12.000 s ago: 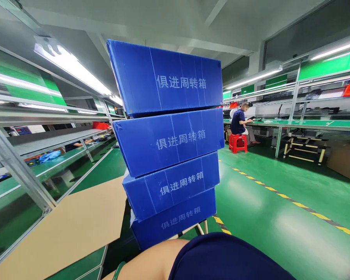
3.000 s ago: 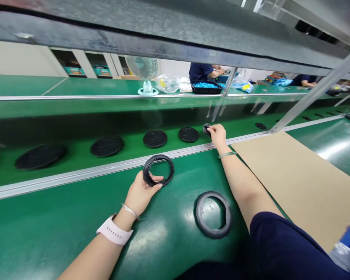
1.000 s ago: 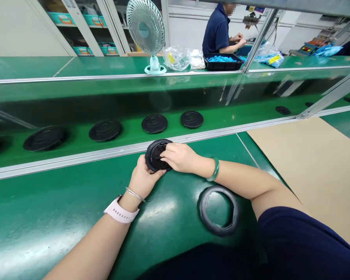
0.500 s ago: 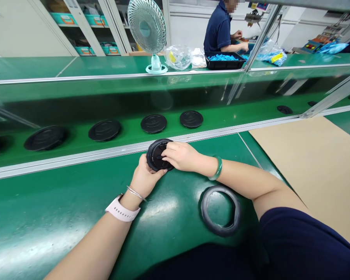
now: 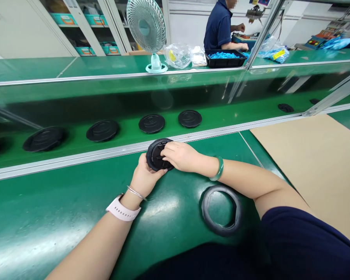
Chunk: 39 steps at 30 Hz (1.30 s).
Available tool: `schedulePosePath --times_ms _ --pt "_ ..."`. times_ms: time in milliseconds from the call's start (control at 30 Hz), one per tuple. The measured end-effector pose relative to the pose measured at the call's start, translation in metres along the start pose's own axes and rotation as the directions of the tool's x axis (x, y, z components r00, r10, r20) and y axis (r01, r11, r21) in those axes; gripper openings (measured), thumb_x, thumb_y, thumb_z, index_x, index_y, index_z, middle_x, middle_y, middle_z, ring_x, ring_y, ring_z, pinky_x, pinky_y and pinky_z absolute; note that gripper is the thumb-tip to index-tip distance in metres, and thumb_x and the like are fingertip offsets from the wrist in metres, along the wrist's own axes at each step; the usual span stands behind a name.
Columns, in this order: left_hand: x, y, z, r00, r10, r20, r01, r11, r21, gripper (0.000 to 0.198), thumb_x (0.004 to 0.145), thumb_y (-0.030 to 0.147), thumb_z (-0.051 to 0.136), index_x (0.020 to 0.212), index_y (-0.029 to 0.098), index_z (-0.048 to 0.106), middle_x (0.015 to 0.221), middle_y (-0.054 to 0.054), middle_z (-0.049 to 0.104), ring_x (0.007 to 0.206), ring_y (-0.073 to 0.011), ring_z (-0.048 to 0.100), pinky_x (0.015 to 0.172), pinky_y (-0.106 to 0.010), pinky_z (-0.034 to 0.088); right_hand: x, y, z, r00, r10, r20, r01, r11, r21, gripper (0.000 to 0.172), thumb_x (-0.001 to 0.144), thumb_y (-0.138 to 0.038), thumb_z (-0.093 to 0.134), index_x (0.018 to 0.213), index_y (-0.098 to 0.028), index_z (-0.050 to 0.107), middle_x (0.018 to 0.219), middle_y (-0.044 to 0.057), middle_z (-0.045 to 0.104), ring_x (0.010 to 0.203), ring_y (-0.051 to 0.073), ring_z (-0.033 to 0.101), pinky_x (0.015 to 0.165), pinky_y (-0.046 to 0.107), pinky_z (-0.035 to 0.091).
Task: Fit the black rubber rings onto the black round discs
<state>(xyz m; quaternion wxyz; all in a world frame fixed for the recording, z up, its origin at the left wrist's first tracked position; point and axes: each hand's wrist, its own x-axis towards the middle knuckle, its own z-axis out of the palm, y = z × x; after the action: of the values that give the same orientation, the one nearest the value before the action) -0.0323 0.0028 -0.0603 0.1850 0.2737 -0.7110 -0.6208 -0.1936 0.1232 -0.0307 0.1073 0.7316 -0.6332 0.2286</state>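
A round black plastic part [image 5: 155,158] with a thick rim and a recessed inside is tilted toward me above the green table. Wrapped round its left and lower edge, my left hand [image 5: 146,175] is closed on it, the thumb along the near rim. My right hand [image 5: 179,155] pinches at the inside of the part from the right; its fingers cover that side, and what exactly sits between the fingertips is hidden. Nearer to me, below my right forearm, a dark grey ring [image 5: 204,210] lies flat on the table.
Behind a metal rail [image 5: 111,151], several black round discs [image 5: 151,123] lie in a row on a green belt. Brown cardboard [image 5: 315,155] covers the right side. Farther back are a fan [image 5: 146,29], a black tray of blue pieces [image 5: 226,62] and a co-worker [image 5: 218,27].
The nearer discs on the belt have shifted slightly left. One of the co-worker's hands has risen. My hands keep nearly the same hold on the black part.
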Motion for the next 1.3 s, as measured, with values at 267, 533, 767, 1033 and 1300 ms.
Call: schedulePosePath --times_ms 267,533,767,1033,1300 --pt "0.002 0.005 0.004 1.000 0.005 -0.007 -0.006 0.996 -0.091 0.079 0.051 0.034 0.092 0.115 0.021 0.047 0.116 -0.009 0.066 0.110 -0.0306 0.066 0.100 -0.049 0.055 0.011 -0.013 0.003 0.991 0.090 0.095 -0.077 0.988 -0.132 0.034 0.098 -0.010 0.053 0.132 -0.004 0.055 0.108 0.019 0.062 0.104 0.029 0.058 0.092 0.045 0.054" --pt "0.003 0.003 0.005 1.000 0.013 -0.025 -0.016 0.990 -0.143 0.078 0.052 0.031 0.092 0.115 0.021 0.046 0.117 -0.010 0.065 0.111 -0.0304 0.066 0.102 -0.051 0.054 0.009 -0.008 -0.002 0.996 0.031 -0.079 -0.035 0.999 -0.041 0.025 0.101 -0.017 0.053 0.123 -0.010 0.063 0.110 0.015 0.061 0.108 0.029 0.054 0.094 0.044 0.050" --pt "0.002 0.000 0.001 0.996 0.083 -0.010 -0.084 0.996 -0.028 0.081 0.054 0.037 0.093 0.118 0.022 0.046 0.125 -0.013 0.062 0.119 -0.0349 0.061 0.102 -0.053 0.052 0.004 0.018 0.021 0.797 0.586 -0.146 -0.432 0.722 0.540 0.023 0.095 -0.020 0.064 0.117 -0.015 0.065 0.107 0.009 0.058 0.102 0.023 0.056 0.096 0.041 0.049" --pt "0.001 0.004 -0.002 0.993 0.117 -0.002 -0.116 0.982 0.151 0.067 0.079 0.064 0.068 0.125 0.020 0.049 0.123 -0.012 0.064 0.116 -0.0338 0.061 0.102 -0.052 0.047 0.007 0.016 0.034 0.700 0.711 -0.072 -0.501 0.560 0.660 0.020 0.080 -0.023 0.077 0.086 -0.019 0.059 0.090 0.001 0.057 0.088 0.019 0.056 0.082 0.033 0.048" --pt "0.002 0.007 -0.001 0.993 0.089 -0.074 -0.073 0.979 0.188 0.058 0.082 0.063 0.060 0.120 0.020 0.052 0.118 -0.010 0.066 0.112 -0.0325 0.062 0.101 -0.050 0.046 0.005 0.020 0.017 0.847 0.451 0.281 -0.405 0.206 0.891 0.060 0.067 -0.040 0.090 0.114 -0.019 0.061 0.114 0.005 0.066 0.109 0.026 0.061 0.099 0.040 0.047"
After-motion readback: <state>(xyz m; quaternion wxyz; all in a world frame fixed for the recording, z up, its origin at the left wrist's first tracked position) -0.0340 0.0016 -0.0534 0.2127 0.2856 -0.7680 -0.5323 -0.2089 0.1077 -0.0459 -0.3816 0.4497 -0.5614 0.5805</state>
